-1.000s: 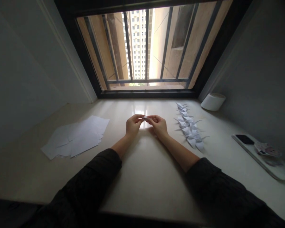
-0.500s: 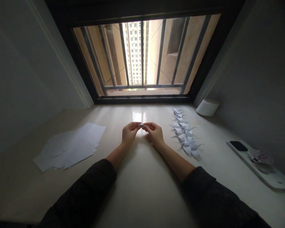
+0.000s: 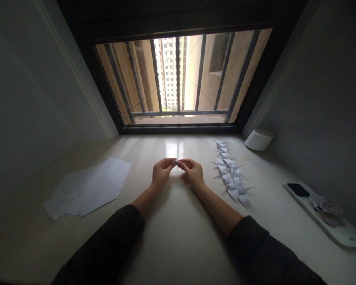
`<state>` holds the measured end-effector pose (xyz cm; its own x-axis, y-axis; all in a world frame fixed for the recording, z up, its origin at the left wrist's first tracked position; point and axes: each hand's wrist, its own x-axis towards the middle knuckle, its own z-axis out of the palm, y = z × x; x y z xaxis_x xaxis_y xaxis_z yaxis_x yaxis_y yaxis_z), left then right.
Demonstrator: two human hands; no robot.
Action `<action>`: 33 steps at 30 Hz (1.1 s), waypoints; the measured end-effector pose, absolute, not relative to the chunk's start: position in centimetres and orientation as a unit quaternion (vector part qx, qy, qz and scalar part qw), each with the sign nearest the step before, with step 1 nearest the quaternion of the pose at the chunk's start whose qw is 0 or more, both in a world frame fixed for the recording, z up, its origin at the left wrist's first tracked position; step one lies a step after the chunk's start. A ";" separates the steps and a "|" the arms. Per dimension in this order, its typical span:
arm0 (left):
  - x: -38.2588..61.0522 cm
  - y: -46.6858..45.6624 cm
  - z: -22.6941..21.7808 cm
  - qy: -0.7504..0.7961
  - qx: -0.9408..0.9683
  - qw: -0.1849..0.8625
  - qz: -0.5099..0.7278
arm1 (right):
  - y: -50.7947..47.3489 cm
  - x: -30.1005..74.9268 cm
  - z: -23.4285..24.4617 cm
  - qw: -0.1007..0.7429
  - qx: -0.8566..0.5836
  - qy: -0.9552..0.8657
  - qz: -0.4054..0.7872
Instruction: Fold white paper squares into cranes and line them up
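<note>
While your two hands meet at the centre of the frame, they pinch a small folded paper [image 3: 176, 161] between them. Your left hand [image 3: 161, 175] closes thumb and fingertips on its left end, and your right hand [image 3: 193, 173] does the same on its right end. The piece is held just above the desk [image 3: 178, 237], and it is too small to tell what fold it has. Both wrists lie low over the pale surface, and your dark sleeves [image 3: 106, 245] run down to the bottom edge of the frame.

At centre left, well apart from your left hand, a loose pile of white sheets [image 3: 89, 188] lies fanned on the desk. To the right of your right hand, near but not touching it, a row of folded paper cranes [image 3: 231, 178] runs from the middle of the frame up toward the window [image 3: 178, 79]. Past the far end of that row, a white round object [image 3: 258, 139] sits in the corner by the wall. At lower right, a flat white device [image 3: 344, 233] lies along the desk, with a dark patch [image 3: 298, 190] at its upper end and a patterned item [image 3: 326, 206] on top. Barred glass fills the upper middle, showing buildings outside.
</note>
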<state>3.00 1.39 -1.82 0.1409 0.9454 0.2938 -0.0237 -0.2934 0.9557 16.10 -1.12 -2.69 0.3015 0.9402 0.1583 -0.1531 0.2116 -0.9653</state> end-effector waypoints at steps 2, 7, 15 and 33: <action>3.0 1.3 -1.7 0.385 0.602 0.454 0.532 | -1.1 16.1 -2.7 0.658 -0.470 -0.418 0.416; 3.1 1.2 -1.3 0.398 0.582 0.456 0.543 | -1.0 16.1 -2.8 0.656 -0.467 -0.423 0.415; 3.2 1.4 -1.2 0.433 0.550 0.467 0.541 | -1.3 15.9 -2.4 0.653 -0.476 -0.441 0.389; 3.8 2.9 -0.6 0.392 0.567 0.510 0.515 | -1.7 16.2 -1.7 0.662 -0.512 -0.425 0.344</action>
